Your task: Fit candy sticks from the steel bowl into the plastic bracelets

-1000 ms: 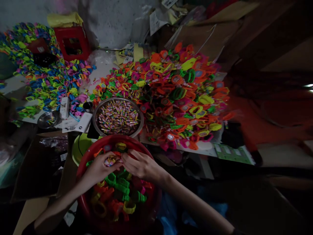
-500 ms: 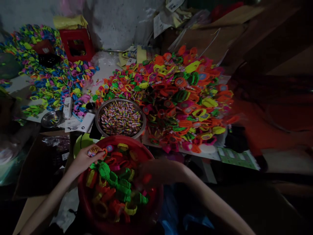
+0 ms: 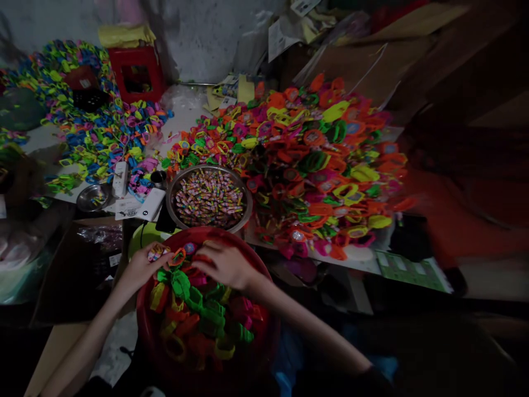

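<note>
A red tub (image 3: 268, 336) in front of me holds green, orange, yellow and pink plastic toy watches (image 3: 212, 317). Over its upper left rim, my left hand (image 3: 145, 267) is closed on small wrapped candies (image 3: 158, 252), with an orange toy watch (image 3: 178, 256) at its fingertips. My right hand (image 3: 225, 264) reaches over the tub's upper part, fingers bent towards the left and slightly apart, near that orange watch. Nothing shows in the right hand. Just beyond the tub stands a metal bowl (image 3: 250, 212) full of wrapped candies (image 3: 206, 198).
Behind and right of the bowl lies a large heap of toy watches (image 3: 322, 165). Another colourful heap (image 3: 95, 132) surrounds a red stool (image 3: 138, 71) at the left. A small metal dish (image 3: 93, 197), a power strip (image 3: 120, 179) and a white box (image 3: 152, 204) are nearer.
My right hand has moved left and up from the tub's right side, towards my left hand. A pink piece now shows at the tub's right. The view has shifted slightly.
</note>
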